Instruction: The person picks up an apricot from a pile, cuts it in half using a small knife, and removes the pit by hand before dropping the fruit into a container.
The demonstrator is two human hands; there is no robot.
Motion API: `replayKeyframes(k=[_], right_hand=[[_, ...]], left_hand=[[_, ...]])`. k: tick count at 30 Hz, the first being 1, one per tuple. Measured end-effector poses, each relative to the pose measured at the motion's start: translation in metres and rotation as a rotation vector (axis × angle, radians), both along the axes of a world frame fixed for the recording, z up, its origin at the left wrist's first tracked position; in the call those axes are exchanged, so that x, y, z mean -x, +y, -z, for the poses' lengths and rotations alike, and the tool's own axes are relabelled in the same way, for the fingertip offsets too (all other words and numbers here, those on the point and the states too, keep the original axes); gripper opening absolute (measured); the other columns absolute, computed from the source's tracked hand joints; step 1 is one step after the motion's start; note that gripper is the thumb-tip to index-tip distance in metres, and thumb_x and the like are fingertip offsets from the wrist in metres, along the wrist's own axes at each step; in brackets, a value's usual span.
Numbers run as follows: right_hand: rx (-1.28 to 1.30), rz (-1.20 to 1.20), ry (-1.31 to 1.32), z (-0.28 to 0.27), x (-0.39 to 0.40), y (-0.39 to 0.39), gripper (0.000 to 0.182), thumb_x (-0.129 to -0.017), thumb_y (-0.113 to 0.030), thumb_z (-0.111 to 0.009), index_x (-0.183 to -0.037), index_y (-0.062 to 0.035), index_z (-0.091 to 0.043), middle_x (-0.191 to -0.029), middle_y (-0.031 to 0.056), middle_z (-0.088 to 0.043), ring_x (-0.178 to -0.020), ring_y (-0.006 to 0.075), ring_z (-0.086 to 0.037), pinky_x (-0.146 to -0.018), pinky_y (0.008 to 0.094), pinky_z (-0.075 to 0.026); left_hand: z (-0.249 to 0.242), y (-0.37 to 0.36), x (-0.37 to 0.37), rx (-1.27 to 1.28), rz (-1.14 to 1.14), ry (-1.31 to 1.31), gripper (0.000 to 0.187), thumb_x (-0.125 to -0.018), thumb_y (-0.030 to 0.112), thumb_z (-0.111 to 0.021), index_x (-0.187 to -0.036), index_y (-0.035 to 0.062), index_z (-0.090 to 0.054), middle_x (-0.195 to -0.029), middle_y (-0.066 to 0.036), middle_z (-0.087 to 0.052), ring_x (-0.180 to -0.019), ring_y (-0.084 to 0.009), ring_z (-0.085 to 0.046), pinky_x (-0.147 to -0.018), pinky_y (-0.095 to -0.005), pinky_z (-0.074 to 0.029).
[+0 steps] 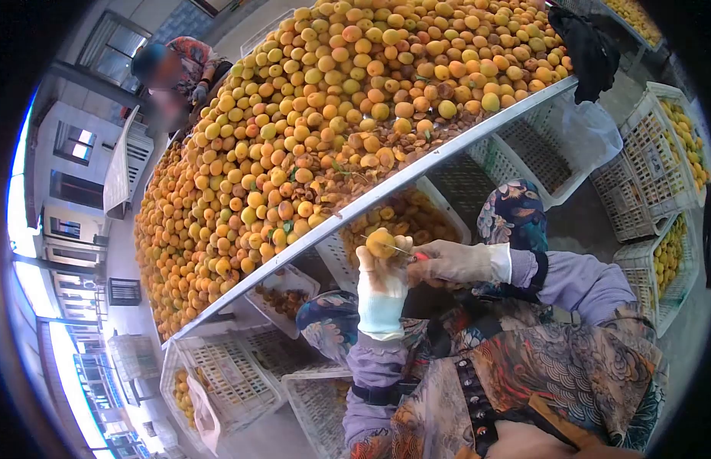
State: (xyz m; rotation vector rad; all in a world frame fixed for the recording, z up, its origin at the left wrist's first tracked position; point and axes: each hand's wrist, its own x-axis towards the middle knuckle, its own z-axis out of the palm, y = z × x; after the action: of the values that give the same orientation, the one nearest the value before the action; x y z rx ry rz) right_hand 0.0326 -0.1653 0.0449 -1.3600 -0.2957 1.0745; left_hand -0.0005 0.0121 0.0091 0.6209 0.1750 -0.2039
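Note:
My left hand (380, 279), in a pale glove, holds up an apricot (381, 243) between its fingers. From the right, my gloved right hand (456, 263) grips a small knife (421, 256) with a red handle. The thin blade reaches the apricot's side; how deep it goes I cannot make out. Both hands are in front of the metal edge of a large sloping table. Below and behind them stands a crate of apricot halves (417, 218). A heap of whole apricots (310, 138) covers the table, with pits and scraps near its edge.
The table's metal rim (386, 183) runs diagonally past my hands. White plastic crates (225, 375) stand at lower left, and more apricot-filled crates (638, 176) at right. A black cloth (581, 50) hangs over the far corner. Another person (191, 57) is across the table.

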Motion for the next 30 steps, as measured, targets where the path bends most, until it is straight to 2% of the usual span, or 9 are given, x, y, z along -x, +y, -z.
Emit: replayKeyframes(k=[4,11,13,17,19,20,22,26,30], right_hand=[[-0.028,0.046,-0.049,0.007,0.007,0.002,0.043,-0.089,-0.05,-0.054,-0.093,-0.0079,-0.062,-0.06,-0.0048,-0.045,-0.049,0.005,-0.039,-0.042,0.0208,-0.03],[-0.067,-0.045,0.023,0.008,0.01,-0.004,0.046,-0.089,-0.052,-0.052,-0.09,-0.0079,-0.062,-0.056,-0.004,-0.045,-0.046,0.0054,-0.04,-0.04,0.0211,-0.03],[-0.038,0.013,-0.007,0.011,0.015,-0.001,0.042,-0.092,-0.045,-0.049,-0.085,-0.0049,-0.058,-0.052,-0.0013,-0.043,-0.041,0.0065,-0.038,-0.038,0.0215,-0.028],[-0.083,0.076,-0.005,0.011,0.025,0.004,0.045,-0.092,-0.047,-0.048,-0.085,-0.0041,-0.058,-0.052,-0.0007,-0.043,-0.041,0.0072,-0.038,-0.038,0.022,-0.028],[-0.1,0.028,-0.015,0.023,0.02,0.004,0.048,-0.092,-0.051,-0.046,-0.085,-0.0044,-0.058,-0.052,-0.0008,-0.042,-0.041,0.0075,-0.037,-0.038,0.022,-0.028],[-0.089,-0.018,0.019,0.021,0.016,0.005,0.057,-0.087,-0.062,-0.046,-0.092,-0.0062,-0.057,-0.053,-0.0054,-0.037,-0.04,0.0044,-0.036,-0.035,0.0208,-0.027],[-0.042,-0.011,0.084,0.011,0.01,0.002,0.056,-0.087,-0.061,-0.046,-0.09,-0.0065,-0.056,-0.053,-0.0053,-0.037,-0.039,0.0046,-0.035,-0.034,0.021,-0.026],[-0.029,-0.013,0.147,-0.006,0.009,0.004,0.053,-0.087,-0.06,-0.047,-0.084,-0.0082,-0.054,-0.052,-0.0048,-0.038,-0.037,0.0056,-0.033,-0.031,0.0217,-0.025],[-0.108,0.16,-0.001,0.014,0.024,0.024,0.049,-0.089,-0.058,-0.047,-0.08,-0.0096,-0.054,-0.05,-0.0024,-0.04,-0.036,0.0082,-0.035,-0.033,0.0231,-0.027]], left_hand=[[-0.008,-0.005,0.006,0.012,0.027,-0.003,0.053,-0.093,0.048,-0.044,-0.122,0.004,-0.049,-0.112,-0.013,-0.058,-0.104,-0.0254,-0.055,-0.094,-0.0378,-0.041],[-0.009,-0.009,0.009,-0.094,-0.006,-0.116,0.052,-0.095,0.046,-0.041,-0.124,0.0031,-0.047,-0.112,-0.012,-0.058,-0.102,-0.0227,-0.055,-0.094,-0.0373,-0.041],[-0.013,-0.012,0.012,-0.31,-0.029,-0.143,0.051,-0.096,0.045,-0.04,-0.124,0.0027,-0.047,-0.112,-0.013,-0.058,-0.102,-0.0223,-0.055,-0.094,-0.0363,-0.041],[0.003,-0.01,0.011,-0.063,0.019,-0.063,0.051,-0.097,0.044,-0.039,-0.126,0.0025,-0.045,-0.113,-0.013,-0.057,-0.104,-0.0222,-0.054,-0.093,-0.0365,-0.042],[-0.002,-0.011,0.012,-0.268,-0.081,-0.157,0.049,-0.097,0.037,-0.043,-0.13,0.0015,-0.04,-0.117,-0.013,-0.055,-0.108,-0.0221,-0.053,-0.095,-0.0363,-0.041],[-0.006,-0.011,0.012,-0.27,-0.082,-0.158,0.049,-0.097,0.037,-0.043,-0.13,0.0015,-0.04,-0.117,-0.013,-0.055,-0.108,-0.0221,-0.053,-0.095,-0.0363,-0.041],[-0.012,-0.011,0.008,-0.562,-0.134,-0.311,0.053,-0.096,0.04,-0.046,-0.131,-0.0003,-0.04,-0.12,-0.014,-0.054,-0.108,-0.0222,-0.054,-0.097,-0.0332,-0.04],[-0.009,-0.004,0.002,-0.773,-0.169,-0.369,0.054,-0.094,0.04,-0.049,-0.129,-0.0007,-0.041,-0.116,-0.014,-0.057,-0.104,-0.0212,-0.056,-0.094,-0.0326,-0.042],[-0.003,-0.011,0.006,-0.588,-0.116,-0.23,0.047,-0.095,0.033,-0.049,-0.126,-0.0017,-0.045,-0.111,-0.014,-0.06,-0.1,-0.0202,-0.057,-0.09,-0.0308,-0.044]])
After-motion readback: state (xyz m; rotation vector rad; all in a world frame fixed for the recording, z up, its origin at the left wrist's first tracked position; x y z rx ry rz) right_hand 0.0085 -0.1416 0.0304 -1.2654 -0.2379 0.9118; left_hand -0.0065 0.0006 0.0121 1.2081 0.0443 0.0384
